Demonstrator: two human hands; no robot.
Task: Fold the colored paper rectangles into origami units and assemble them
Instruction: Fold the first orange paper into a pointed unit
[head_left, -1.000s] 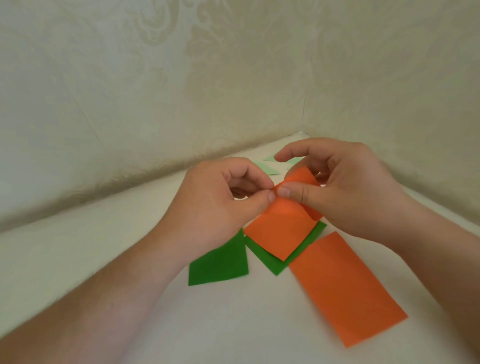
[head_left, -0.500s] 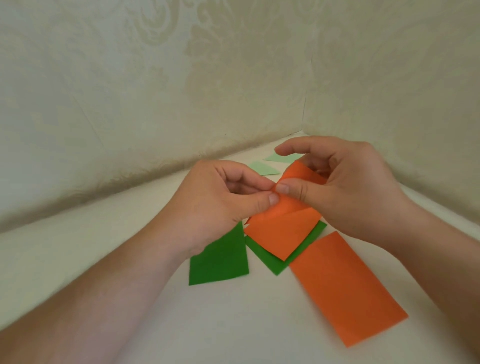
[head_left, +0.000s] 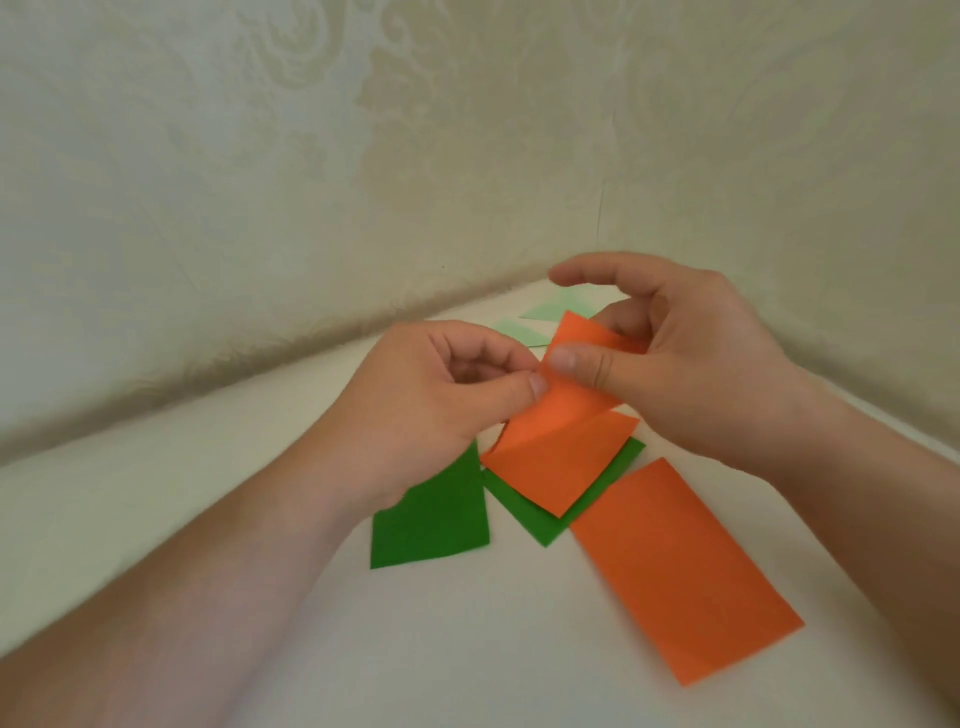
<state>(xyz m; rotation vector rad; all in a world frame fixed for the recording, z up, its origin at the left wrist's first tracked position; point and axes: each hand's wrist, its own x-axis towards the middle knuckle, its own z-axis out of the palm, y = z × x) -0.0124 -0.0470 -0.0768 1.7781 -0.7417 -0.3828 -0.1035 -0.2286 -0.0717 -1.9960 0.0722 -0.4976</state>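
On the pale worktop (head_left: 260, 519), a dark green paper rectangle (head_left: 431, 519) lies at left, partly under the left wrist. The left hand (head_left: 431, 395) pinches the left edge of a folded orange paper (head_left: 561, 447) between thumb and curled fingers. A second dark green rectangle (head_left: 550, 514) lies beneath that orange paper. The right hand (head_left: 685, 364) pinches the paper's upper part, thumb on top, index finger extended free. Light green pieces (head_left: 524, 330) lie behind, near the wall. A flat orange rectangle (head_left: 680, 571) lies at right. No writing is visible.
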